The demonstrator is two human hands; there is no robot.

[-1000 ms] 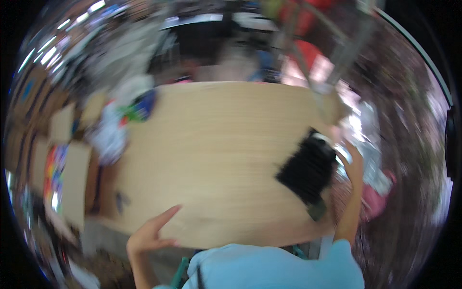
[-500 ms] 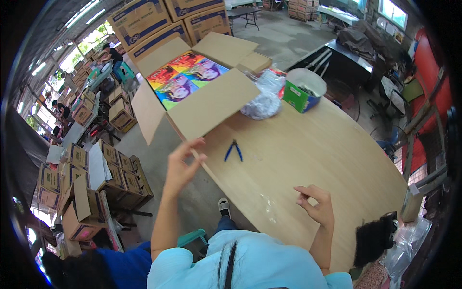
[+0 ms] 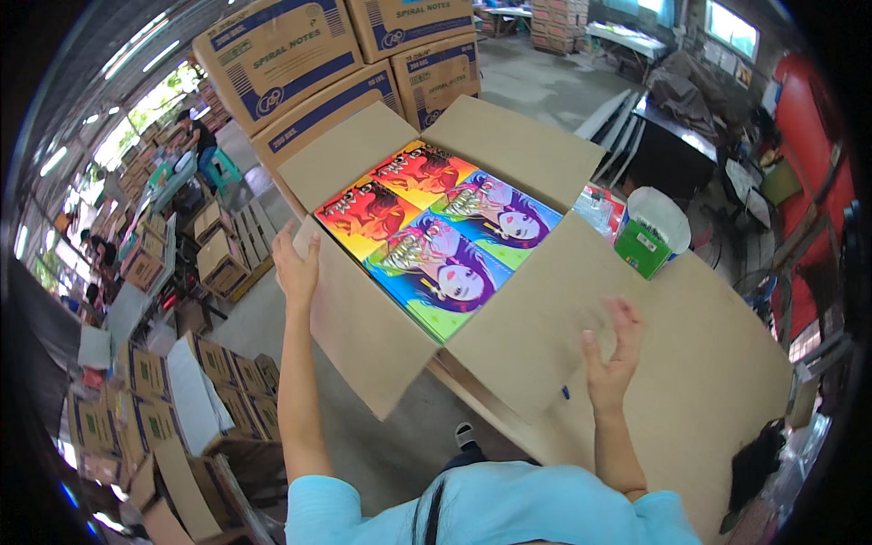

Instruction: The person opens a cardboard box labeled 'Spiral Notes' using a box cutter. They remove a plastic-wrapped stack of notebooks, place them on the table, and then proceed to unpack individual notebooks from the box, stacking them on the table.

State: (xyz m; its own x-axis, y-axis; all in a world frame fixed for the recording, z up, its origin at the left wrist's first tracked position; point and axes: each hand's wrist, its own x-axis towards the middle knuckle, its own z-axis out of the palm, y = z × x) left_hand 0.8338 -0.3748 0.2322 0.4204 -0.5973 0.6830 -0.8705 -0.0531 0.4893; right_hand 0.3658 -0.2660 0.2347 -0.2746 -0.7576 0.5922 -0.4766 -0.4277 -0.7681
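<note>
Clock read from the middle of our view. At 8 o'clock we see cartons [image 3: 168, 413] on the floor side; at 11, a taller stack [image 3: 283, 77] of brown cartons with dark blue bands.

Our left hand [image 3: 298, 271], at 9, is at the outer edge of the box's left flap [image 3: 368, 322], thumb parted from the fingers; whether it pinches the card we cannot tell.

The box [image 3: 513, 150] lies just above centre, toward 12, on the table's left end: plain brown card, top open, four flaps spread. Filling it, glossy books [image 3: 431, 241], four covers showing two by two. Left pair: red, orange and yellow, flame-like. Right pair: blue, green and purple, each with a drawn, dark-haired figure. Pale lettering on the covers.

The right flap [image 3: 531, 331] slants over the table, a blue tip [image 3: 565, 392] beside it at 4 to 5.

Our right hand [image 3: 618, 354], at 4, is loosely spread and grips nothing, close to that flap; contact unclear, fingers blurred. At 3, a green tub [image 3: 645, 252]. Beyond, bare tabletop [image 3: 695, 363].
</note>
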